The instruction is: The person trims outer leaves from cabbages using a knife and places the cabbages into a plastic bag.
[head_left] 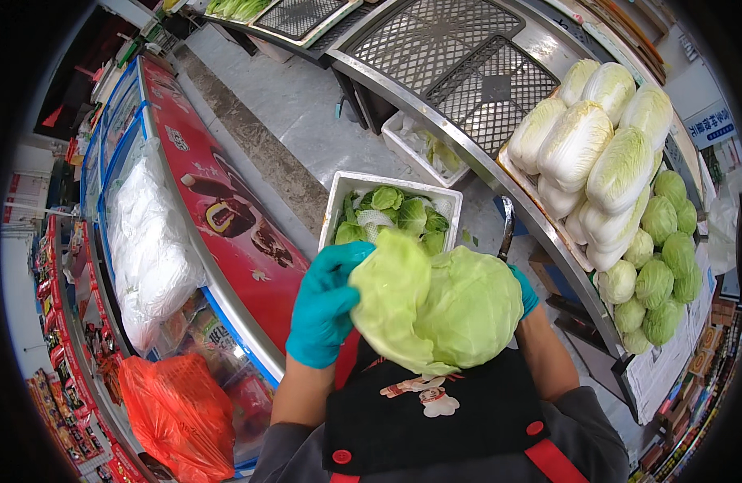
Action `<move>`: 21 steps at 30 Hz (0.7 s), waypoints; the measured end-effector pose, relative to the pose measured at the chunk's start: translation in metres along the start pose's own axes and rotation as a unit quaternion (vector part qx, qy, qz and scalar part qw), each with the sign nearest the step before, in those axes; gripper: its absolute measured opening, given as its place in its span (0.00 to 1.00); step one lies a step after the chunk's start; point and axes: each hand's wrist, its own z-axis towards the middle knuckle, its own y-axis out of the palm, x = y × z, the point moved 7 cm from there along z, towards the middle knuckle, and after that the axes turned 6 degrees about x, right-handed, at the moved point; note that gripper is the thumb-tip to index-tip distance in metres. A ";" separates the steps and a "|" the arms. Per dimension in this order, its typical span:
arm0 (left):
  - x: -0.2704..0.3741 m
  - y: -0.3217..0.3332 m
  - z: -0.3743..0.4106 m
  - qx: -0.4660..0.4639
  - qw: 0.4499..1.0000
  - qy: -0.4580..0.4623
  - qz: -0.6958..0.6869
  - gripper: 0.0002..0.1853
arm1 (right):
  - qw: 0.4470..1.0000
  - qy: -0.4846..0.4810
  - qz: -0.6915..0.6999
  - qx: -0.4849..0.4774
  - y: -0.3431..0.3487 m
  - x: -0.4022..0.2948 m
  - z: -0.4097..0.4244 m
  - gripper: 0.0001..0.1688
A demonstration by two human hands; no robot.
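My left hand (330,305), in a teal glove, grips a loose outer leaf (390,296) that stands away from a pale green cabbage (473,308). My right hand (523,291), gloved the same way, is at the cabbage's right side, its fingers mostly hidden behind the head. A dark, curved metal tool (507,228) with a shiny tip rises beside that hand; how it is held is hidden. Beyond the cabbage, a white foam box (330,223) on the floor contains green leaves (412,216) and white netting (374,218).
At right, a metal-edged display stand (443,115) bears stacked napa cabbages (579,145) and round cabbages (654,278). Another foam box (401,142) sits beneath it. A red-sided chest freezer (226,199) runs along the left, topped by white plastic bags (150,241) and an orange-red bag (177,410).
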 end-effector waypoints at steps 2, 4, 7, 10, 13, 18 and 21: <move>0.019 -0.006 -0.006 0.030 0.996 0.079 0.018 0.34 | 1.000 0.007 0.024 -0.009 0.002 0.007 -0.002 0.20; 0.032 -0.026 -0.001 0.077 0.990 0.115 0.029 0.35 | 0.999 0.004 0.030 -0.017 0.015 0.011 -0.010 0.21; 0.040 -0.047 0.024 0.076 0.988 0.110 0.080 0.34 | 0.998 -0.051 -0.015 -0.024 0.025 0.011 -0.021 0.22; 0.034 -0.068 0.012 0.246 0.865 0.169 0.403 0.31 | 0.976 -0.168 -0.134 -0.039 0.021 0.000 -0.022 0.23; -0.003 -0.035 -0.006 0.096 0.952 0.037 0.290 0.30 | 0.974 -0.174 -0.141 -0.029 0.012 -0.007 -0.015 0.24; -0.037 -0.005 0.005 -0.028 0.969 0.101 0.225 0.39 | 0.917 -0.067 -0.372 0.125 0.059 -0.033 -0.007 0.26; -0.069 -0.055 0.025 -0.020 0.998 -0.041 0.051 0.37 | 0.859 -0.051 -0.504 0.072 0.085 -0.043 0.002 0.27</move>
